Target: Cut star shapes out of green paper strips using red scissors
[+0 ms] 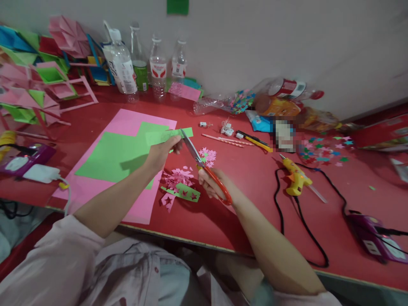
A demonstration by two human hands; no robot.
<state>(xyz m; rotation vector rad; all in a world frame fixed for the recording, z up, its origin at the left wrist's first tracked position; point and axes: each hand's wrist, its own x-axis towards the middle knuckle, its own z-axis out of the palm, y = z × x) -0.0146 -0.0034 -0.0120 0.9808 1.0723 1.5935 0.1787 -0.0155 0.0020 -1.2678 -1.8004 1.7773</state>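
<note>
My left hand (pixel 165 151) pinches a narrow green paper strip (pixel 186 133) above the larger sheets. In my right hand (pixel 212 182) is a pair of scissors (pixel 219 180) with red handles, its blades pointing up and left to the strip. Whether the blades touch the paper is hard to tell. A large green sheet (pixel 108 155) lies over a pink sheet (pixel 140 212) under my left arm. Below the blades are pink paper scraps (pixel 178 176), a green offcut (pixel 188 193) with star-shaped holes, and a small pile of pink stars (pixel 208 156).
A yellow glue gun (pixel 296 176) with its black cord lies at the right, near a purple power strip (pixel 371 238). Colored stars (pixel 325 151) are scattered behind it. Plastic bottles (pixel 158 70) stand along the wall. Folded paper models (pixel 41 89) crowd the left.
</note>
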